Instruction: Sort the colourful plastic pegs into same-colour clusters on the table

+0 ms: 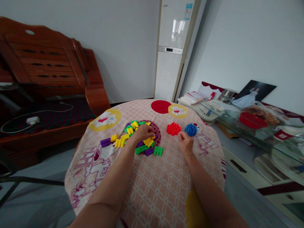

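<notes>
A round table carries a pink patterned cloth. On it lies a heap of yellow, green and purple plastic building pieces. My left hand rests on top of that heap, fingers curled down onto the pieces. To the right sit a red cluster of joined pieces and a blue cluster. My right hand lies on the cloth just below and between them, fingers loosely bent, thumb and forefinger pinched near the blue cluster. What the pinch holds is too small to make out.
A dark wooden sofa with a white cable stands at the left. A tall white air conditioner fills the far corner. At the right a glass-topped low cabinet holds papers, a red bowl, a pot and a photo.
</notes>
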The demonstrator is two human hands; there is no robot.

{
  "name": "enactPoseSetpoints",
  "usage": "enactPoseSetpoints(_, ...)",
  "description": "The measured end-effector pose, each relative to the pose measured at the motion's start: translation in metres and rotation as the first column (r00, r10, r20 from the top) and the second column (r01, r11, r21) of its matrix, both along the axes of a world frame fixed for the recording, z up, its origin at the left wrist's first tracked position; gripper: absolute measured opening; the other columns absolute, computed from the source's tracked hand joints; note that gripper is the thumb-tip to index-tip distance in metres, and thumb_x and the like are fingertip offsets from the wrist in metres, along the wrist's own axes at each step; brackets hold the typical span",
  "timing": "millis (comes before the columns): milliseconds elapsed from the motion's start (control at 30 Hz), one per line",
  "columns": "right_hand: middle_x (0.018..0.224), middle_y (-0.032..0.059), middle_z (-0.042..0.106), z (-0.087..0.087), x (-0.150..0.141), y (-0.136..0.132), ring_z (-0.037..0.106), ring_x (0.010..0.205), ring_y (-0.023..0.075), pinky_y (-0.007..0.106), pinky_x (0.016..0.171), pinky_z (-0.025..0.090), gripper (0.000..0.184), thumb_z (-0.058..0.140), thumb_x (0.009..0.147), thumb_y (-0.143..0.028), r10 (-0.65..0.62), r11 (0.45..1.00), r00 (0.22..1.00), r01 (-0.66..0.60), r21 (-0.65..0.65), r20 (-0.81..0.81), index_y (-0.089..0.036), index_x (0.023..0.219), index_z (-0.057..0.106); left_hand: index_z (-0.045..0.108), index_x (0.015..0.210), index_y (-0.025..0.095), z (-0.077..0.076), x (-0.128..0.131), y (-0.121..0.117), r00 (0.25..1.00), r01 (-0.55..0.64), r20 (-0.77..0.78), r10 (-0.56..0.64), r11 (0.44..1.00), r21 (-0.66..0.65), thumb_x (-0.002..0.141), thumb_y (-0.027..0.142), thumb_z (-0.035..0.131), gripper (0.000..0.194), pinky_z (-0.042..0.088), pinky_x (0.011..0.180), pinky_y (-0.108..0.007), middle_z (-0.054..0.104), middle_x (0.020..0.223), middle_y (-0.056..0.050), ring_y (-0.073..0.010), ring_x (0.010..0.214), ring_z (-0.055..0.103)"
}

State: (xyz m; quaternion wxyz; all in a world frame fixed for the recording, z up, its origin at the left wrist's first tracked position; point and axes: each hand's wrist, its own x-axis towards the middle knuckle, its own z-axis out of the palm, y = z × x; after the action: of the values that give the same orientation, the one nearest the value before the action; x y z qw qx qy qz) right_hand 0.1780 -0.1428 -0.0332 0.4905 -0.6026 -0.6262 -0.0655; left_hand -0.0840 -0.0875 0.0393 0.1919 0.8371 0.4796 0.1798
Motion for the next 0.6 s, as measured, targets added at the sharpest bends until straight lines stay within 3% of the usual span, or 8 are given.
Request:
enactPoseSetpoints(233,0.067,0.0039,0.066,0.002,0.002,0.000,0.056,0.059,0.0136,0.023,0.061,0.041,0.024,0.046,0.084,-0.029,-0.012,1.000,1.000,0.012,-0.007,0.008,-0.018,0.079,0.067,0.074,0.084,0.015,-0.003,-0.002,0.004,1.000,-0.004,0.015,0.005,0.999,-0.040,0.077,0.025,0.054,0.024,0.042,0.063,-0.022,0.071,0.075,-0.002,-0.0143,0.069,0.061)
enactPoseSetpoints(433,0.067,0.0029,0.065,0.005,0.002,-0.003,0.056,0.059,0.0130,0.023,0.060,0.041,0.024,0.048,0.085,-0.030,0.013,1.000,1.000,-0.013,-0.001,0.011,-0.017,0.080,0.068,0.075,0.078,0.017,-0.001,0.007,-0.003,0.990,0.050,-0.130,-0.052,0.999,-0.021,0.070,0.036,0.069,0.021,0.036,0.057,-0.023,0.069,0.071,-0.001,-0.0138,0.065,0.057)
enactPoseSetpoints(600,0.063,0.0021,0.063,0.018,-0.009,-0.011,0.056,0.055,0.0128,0.023,0.057,0.042,0.028,0.050,0.085,-0.037,0.115,0.992,0.989,-0.120,-0.049,-0.096,-0.017,0.078,0.068,0.073,0.076,0.015,0.000,0.013,-0.004,0.999,0.026,0.031,-0.024,0.997,-0.078,0.067,0.021,0.067,0.012,0.039,0.057,-0.022,0.068,0.068,0.000,-0.0129,0.063,0.059)
